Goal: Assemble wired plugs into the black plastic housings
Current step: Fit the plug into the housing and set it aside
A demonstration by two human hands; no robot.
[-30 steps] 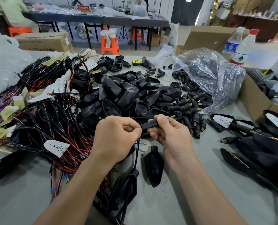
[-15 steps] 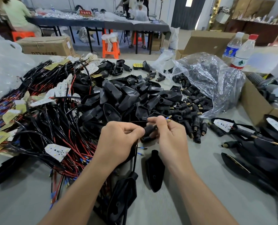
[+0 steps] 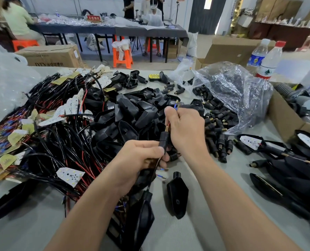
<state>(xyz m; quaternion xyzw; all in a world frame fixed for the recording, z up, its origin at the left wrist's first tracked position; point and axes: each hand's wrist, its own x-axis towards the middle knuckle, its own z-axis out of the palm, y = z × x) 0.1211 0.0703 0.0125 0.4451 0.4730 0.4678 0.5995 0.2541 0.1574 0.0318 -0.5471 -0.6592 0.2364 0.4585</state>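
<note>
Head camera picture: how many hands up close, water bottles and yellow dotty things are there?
Hands: 2, left hand on the black plug, right hand on its wires
Water bottles: 2, white-capped bottle, red-capped bottle
Yellow dotted piece: 1
Total: 5

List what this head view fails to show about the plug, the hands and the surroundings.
All in the head view:
1. Lower end of the plug: covered by fingers of the left hand.
2. How the wires run inside the right hand: hidden by its curled fingers.
3. Black pieces at the right: cut off by the frame edge.
4. Lettering on the red sign: too small and blurred.
</note>
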